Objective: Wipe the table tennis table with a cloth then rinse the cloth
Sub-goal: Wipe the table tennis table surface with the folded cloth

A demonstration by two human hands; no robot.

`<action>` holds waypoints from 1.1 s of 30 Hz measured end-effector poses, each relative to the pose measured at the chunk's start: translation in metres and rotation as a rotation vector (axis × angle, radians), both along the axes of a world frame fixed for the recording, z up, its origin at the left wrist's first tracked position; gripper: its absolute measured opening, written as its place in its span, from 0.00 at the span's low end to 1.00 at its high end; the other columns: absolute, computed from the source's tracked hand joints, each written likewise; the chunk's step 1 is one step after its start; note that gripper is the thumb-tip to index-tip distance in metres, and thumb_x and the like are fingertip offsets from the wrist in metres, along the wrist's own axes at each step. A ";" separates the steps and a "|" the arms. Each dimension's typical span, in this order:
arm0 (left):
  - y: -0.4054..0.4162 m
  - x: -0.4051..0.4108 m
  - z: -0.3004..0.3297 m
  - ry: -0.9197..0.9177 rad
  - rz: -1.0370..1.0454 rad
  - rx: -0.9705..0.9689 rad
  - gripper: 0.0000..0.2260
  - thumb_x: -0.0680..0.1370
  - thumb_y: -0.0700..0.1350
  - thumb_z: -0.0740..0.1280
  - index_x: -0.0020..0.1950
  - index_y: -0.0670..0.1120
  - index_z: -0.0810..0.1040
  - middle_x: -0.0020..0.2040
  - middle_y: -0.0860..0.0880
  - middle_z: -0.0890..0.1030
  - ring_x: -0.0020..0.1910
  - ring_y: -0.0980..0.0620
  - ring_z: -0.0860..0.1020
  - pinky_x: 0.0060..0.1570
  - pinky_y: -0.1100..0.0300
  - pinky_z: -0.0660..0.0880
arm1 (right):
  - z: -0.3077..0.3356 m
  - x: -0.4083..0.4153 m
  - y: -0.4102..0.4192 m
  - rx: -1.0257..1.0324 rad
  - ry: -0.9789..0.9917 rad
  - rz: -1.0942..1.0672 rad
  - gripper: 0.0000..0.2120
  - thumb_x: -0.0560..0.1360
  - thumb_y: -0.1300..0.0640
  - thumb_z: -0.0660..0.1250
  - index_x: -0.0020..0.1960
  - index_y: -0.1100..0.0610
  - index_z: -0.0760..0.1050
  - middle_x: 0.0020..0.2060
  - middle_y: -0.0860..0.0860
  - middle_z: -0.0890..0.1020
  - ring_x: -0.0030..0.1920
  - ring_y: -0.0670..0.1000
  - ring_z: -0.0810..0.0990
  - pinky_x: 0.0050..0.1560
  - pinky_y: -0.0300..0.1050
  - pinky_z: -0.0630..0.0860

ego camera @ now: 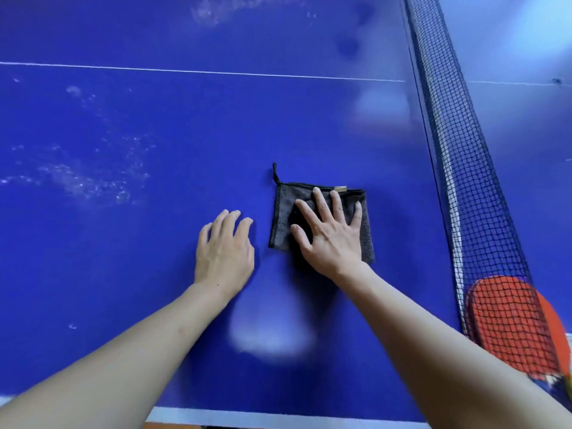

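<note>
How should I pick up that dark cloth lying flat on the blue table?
The cloth lies flat under the right hand, so there is little to grab in the middle. Best bet is probably the small hanging loop sticking out at its far left corner: pinch it from above, coming from the left side where the left hand rests on the table.

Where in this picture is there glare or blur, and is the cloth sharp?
Head view: the cloth under the right hand is sharp; pale glare patches lie on the table near the net; the wide lens bends the net and white line.
</note>
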State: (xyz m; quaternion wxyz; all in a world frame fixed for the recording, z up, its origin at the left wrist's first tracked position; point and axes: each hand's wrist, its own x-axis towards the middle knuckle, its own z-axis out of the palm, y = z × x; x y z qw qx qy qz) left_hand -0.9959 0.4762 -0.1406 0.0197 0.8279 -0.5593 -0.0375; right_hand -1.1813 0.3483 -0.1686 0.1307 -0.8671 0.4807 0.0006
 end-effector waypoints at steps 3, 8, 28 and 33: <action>0.040 0.047 0.001 -0.005 0.066 0.017 0.18 0.79 0.45 0.62 0.69 0.48 0.73 0.72 0.47 0.72 0.75 0.45 0.65 0.69 0.48 0.65 | 0.002 0.063 0.029 0.010 0.006 0.041 0.30 0.81 0.30 0.46 0.81 0.35 0.57 0.85 0.45 0.52 0.85 0.56 0.46 0.78 0.73 0.38; 0.109 0.128 0.006 -0.016 0.128 0.022 0.18 0.78 0.45 0.62 0.68 0.48 0.73 0.72 0.47 0.71 0.75 0.45 0.65 0.68 0.48 0.65 | 0.003 0.172 0.077 0.016 0.007 0.083 0.32 0.80 0.28 0.45 0.82 0.35 0.54 0.85 0.45 0.51 0.85 0.56 0.45 0.78 0.73 0.38; 0.186 0.123 0.019 -0.030 0.105 0.041 0.18 0.78 0.44 0.63 0.67 0.48 0.74 0.70 0.49 0.73 0.74 0.45 0.66 0.66 0.49 0.65 | -0.003 0.129 0.139 -0.047 -0.002 0.134 0.31 0.78 0.29 0.52 0.80 0.34 0.59 0.84 0.44 0.55 0.84 0.52 0.50 0.80 0.69 0.42; 0.156 0.025 0.015 0.002 0.024 0.056 0.18 0.78 0.45 0.63 0.68 0.48 0.73 0.72 0.48 0.71 0.75 0.45 0.65 0.68 0.48 0.65 | -0.003 0.012 0.103 -0.051 0.009 0.013 0.31 0.77 0.29 0.52 0.80 0.34 0.60 0.84 0.43 0.56 0.84 0.51 0.51 0.80 0.69 0.43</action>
